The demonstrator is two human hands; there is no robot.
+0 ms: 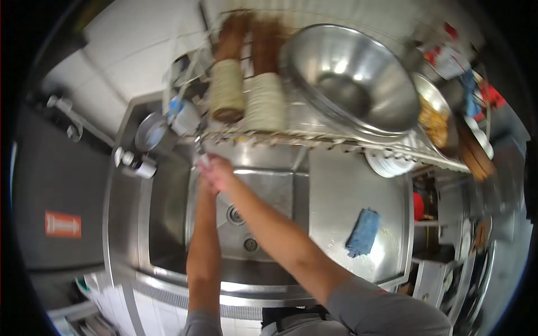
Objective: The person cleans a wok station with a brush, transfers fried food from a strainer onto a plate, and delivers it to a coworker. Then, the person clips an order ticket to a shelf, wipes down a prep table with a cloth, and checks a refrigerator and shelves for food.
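Observation:
My two hands meet under the faucet (pixel 199 147) at the back left of the steel sink (pixel 266 193). My right hand (pixel 221 169) lies over my left hand (pixel 207 183) and covers much of it. The fingers of both are blurred and overlap, so their grip does not show. A pale patch at the fingers could be water or foam; I cannot tell which. Left of the hands, on the sink's ledge, stand a dark pump bottle (pixel 140 166) with a white label, a metal container (pixel 150 133) and a white-and-blue container (pixel 184 116).
A wire rack (pixel 336 142) above the sink holds large steel bowls (pixel 353 78), two cylindrical brown-and-cream items (pixel 266 101) and a pan of yellowish food (pixel 434 120). White plates (pixel 389 162) sit below. On the right counter lies a folded blue cloth (pixel 363 232).

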